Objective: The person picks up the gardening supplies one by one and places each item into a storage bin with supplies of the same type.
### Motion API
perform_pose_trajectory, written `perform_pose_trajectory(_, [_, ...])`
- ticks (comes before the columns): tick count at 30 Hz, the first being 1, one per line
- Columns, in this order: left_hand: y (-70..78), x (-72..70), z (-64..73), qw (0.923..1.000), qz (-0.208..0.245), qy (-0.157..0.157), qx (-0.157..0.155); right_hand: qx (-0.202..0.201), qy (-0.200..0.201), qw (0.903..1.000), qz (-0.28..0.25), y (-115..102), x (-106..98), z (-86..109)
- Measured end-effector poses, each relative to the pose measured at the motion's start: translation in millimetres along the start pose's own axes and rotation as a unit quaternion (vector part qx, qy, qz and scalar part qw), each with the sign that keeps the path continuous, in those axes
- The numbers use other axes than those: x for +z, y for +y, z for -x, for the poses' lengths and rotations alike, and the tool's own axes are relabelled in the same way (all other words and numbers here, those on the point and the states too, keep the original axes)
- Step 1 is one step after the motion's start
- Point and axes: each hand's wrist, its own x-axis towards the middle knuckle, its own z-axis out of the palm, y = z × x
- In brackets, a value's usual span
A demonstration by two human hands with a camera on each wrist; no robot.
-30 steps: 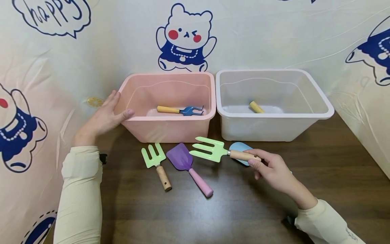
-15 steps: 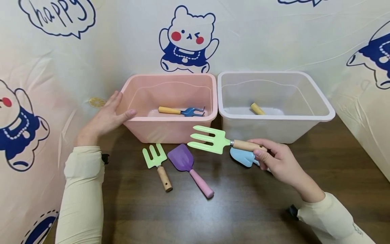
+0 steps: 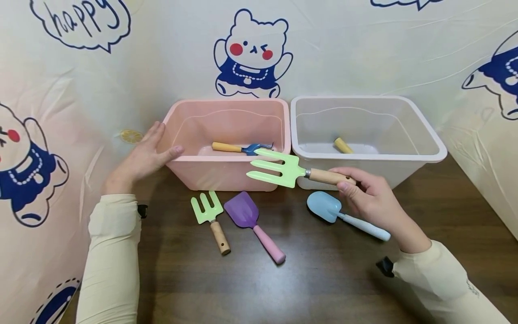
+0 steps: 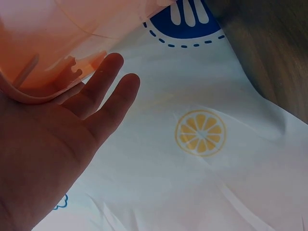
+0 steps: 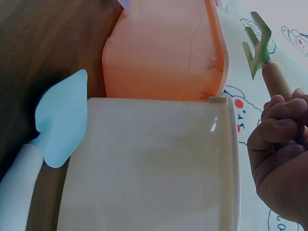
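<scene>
My right hand (image 3: 370, 195) grips the wooden handle of a light green hand fork (image 3: 283, 170), its three tines pointing left and overlapping the front wall of the pink bin (image 3: 226, 173) in the head view. The right wrist view shows the same fork (image 5: 260, 45) raised beyond the curled fingers. At the pink bin's left edge my left hand (image 3: 141, 155) rests against the rim, fingers straight and thumb over the front corner. Inside that bin lies a blue fork with a yellow handle (image 3: 226, 147).
A white bin (image 3: 364, 157) adjoins the pink one, with a yellow handle-like piece (image 3: 343, 145) inside. On the table lie a smaller green hand fork (image 3: 218, 237), a purple spatula-shaped shovel with pink handle (image 3: 243, 210) and a light blue trowel (image 3: 324, 207). Printed cloth stands behind.
My right hand has raised the green hand fork from low over the table toward the bins, uncovering the blue trowel. The left hand stays at the pink bin's edge.
</scene>
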Motion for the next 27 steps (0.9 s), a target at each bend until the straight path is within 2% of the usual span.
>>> perform_pose_trajectory(8, [1.9,-0.2,0.0,1.0,0.004,-0.003,-0.005,0.021,-0.001,0.9997,-0.011,-4,-3,-7.6])
perform_pose_trajectory(13, [0.7,0.0,0.0,0.9999,0.004,-0.005,-0.008,0.028,0.006,0.9996,0.002,-5,-2,-15.2])
perform_pose_trajectory(24, [1.4,0.4,1.3,0.9999,-0.006,-0.004,-0.014,0.001,-0.004,1.0,0.001,-12,1,-38.2])
perform_pose_trajectory(27, [2.5,0.1,0.3,0.9997,-0.017,-0.003,-0.014,-0.001,-0.002,0.9999,0.014,-15,3,-44.1])
